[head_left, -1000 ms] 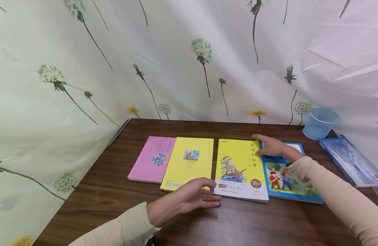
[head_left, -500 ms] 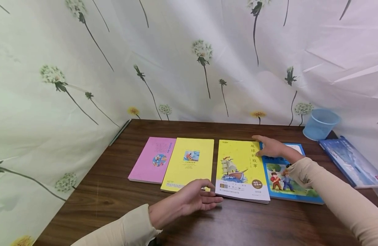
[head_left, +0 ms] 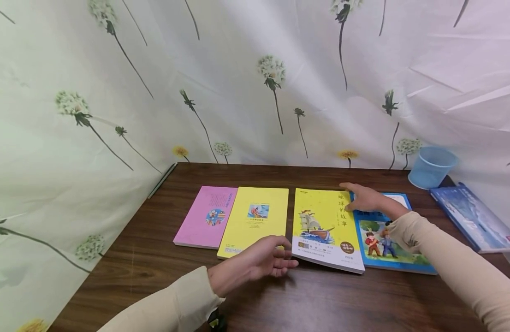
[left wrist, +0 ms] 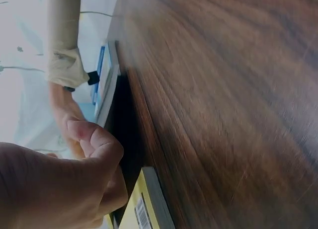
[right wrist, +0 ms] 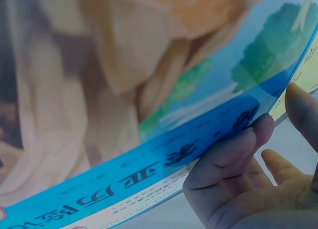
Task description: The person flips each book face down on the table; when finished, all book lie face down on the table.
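The ship book (head_left: 317, 223) lies between the left hand (head_left: 263, 261), at its near left corner, and the right hand (head_left: 368, 200), thumb and forefinger apart, at its far right; the left's hold is unclear.

Head view down over table (head_left: 342, 299), wrist views close, books (head_left: 319, 221) shared

We are seeing a blue bin (head_left: 431, 173) standing near the tabletop's (head_left: 147, 267) far right corner, a dandelion-print curtain (head_left: 230, 87) hanging behind.
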The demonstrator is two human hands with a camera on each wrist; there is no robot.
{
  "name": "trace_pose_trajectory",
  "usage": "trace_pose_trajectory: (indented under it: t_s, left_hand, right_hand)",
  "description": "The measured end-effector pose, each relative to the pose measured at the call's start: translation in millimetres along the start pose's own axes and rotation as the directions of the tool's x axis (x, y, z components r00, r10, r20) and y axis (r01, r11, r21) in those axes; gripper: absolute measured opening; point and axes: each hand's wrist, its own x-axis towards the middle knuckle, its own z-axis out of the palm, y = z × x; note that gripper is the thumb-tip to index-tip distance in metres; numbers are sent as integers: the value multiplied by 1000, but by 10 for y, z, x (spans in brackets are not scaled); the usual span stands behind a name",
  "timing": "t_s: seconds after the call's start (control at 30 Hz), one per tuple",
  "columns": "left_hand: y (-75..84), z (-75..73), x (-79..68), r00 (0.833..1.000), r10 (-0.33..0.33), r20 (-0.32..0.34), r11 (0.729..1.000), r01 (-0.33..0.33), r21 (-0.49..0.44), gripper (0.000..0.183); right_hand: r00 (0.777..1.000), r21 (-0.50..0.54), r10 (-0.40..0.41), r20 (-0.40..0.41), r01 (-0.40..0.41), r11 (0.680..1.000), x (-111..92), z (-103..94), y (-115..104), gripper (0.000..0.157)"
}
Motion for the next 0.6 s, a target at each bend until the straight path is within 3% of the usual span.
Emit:
trace_pose_trajectory:
  t_s: [0.33,0.6]
  left_hand:
    - [40,45,167,1000,18,10,993,-19,120,33]
    - [9,72,195,999,39,-6,989,-38,140,40]
  right_hand:
    - [1000,4,24,9,-24,1000,45,-7,23,79]
    - [999,-6,40,-5,-40,999,67,-7,-1,77]
